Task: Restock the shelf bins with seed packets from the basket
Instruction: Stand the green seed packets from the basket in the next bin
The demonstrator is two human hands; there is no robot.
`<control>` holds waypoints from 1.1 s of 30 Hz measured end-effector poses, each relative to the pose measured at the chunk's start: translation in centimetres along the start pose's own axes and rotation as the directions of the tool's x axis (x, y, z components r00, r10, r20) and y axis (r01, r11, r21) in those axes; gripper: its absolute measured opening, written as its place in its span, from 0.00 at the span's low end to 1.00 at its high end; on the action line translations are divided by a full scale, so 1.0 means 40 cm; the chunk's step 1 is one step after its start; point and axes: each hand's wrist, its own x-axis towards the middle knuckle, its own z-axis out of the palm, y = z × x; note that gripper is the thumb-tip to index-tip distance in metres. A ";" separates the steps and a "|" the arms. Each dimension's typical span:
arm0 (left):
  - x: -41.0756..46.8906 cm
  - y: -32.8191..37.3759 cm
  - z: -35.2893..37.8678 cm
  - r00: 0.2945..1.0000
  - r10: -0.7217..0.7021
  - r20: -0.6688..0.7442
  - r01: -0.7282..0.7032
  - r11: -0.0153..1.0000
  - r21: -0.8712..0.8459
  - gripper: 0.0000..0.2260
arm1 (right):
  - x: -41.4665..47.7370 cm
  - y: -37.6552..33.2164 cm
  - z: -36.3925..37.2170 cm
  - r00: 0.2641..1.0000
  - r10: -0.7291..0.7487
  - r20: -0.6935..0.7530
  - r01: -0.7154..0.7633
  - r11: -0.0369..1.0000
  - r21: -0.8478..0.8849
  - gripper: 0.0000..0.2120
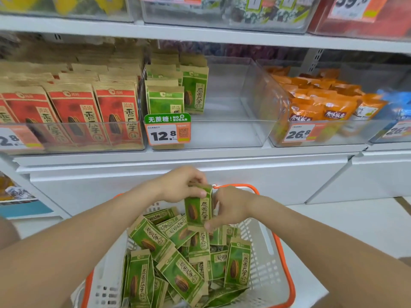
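Green pkt (198, 207) in L hand (180, 185), R hand (231, 207); above basket (264, 258).

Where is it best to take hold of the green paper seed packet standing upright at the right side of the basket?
Pinch the flat tan top strip of the green paper seed packet from above: it stands nearly upright, top edge free, lower end set among others in the white plastic basket.

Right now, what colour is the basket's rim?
Orange rim on a white basket; the head view shows it best.
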 end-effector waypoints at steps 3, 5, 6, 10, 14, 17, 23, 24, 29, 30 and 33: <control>-0.017 0.099 -0.079 0.980 0.077 -0.182 -0.095 0.991 -0.092 0.02 | -0.007 0.010 -0.053 0.955 -0.063 -0.289 0.122 0.974 0.189 0.15; -0.036 0.149 -0.129 0.923 0.128 -0.362 -0.158 0.986 -0.056 0.03 | -0.025 -0.002 -0.087 0.884 -0.083 -0.459 0.208 0.951 0.228 0.17; -0.045 0.168 -0.150 0.869 0.154 -0.470 -0.187 0.982 -0.024 0.04 | -0.034 -0.010 -0.103 0.832 -0.086 -0.549 0.232 0.951 0.203 0.20; -0.075 0.237 -0.206 0.527 0.233 -0.817 -0.319 0.946 0.064 0.07 | -0.060 -0.053 -0.174 0.466 -0.009 -0.885 0.193 0.977 0.091 0.29; -0.059 0.218 -0.250 0.404 0.336 -0.851 -0.061 0.938 0.342 0.09 | -0.064 -0.066 -0.273 0.223 0.068 -0.972 0.279 0.951 0.130 0.23; -0.053 0.185 -0.258 0.549 0.353 -0.758 0.208 0.821 0.532 0.18 | -0.047 -0.057 -0.331 0.176 -0.023 -0.984 0.375 0.926 0.046 0.13; -0.042 0.170 -0.251 0.668 0.291 -0.685 0.370 0.669 0.645 0.31 | 0.097 -0.038 -0.390 0.464 0.117 -0.878 0.081 0.981 0.174 0.13; -0.038 0.168 -0.256 0.678 0.271 -0.683 0.377 0.670 0.640 0.33 | 0.115 -0.041 -0.400 0.516 0.150 -0.843 0.043 0.979 0.201 0.13; -0.028 0.154 -0.278 0.721 0.189 -0.667 0.409 0.660 0.630 0.37 | 0.187 -0.048 -0.464 0.729 0.240 -0.641 -0.053 0.953 0.297 0.08; -0.027 0.155 -0.280 0.728 0.188 -0.660 0.402 0.662 0.632 0.36 | 0.201 -0.045 -0.478 0.737 0.256 -0.625 -0.068 0.949 0.308 0.09; -0.023 0.157 -0.283 0.734 0.189 -0.652 0.385 0.675 0.630 0.35 | 0.238 -0.032 -0.508 0.750 0.308 -0.586 -0.080 0.921 0.381 0.09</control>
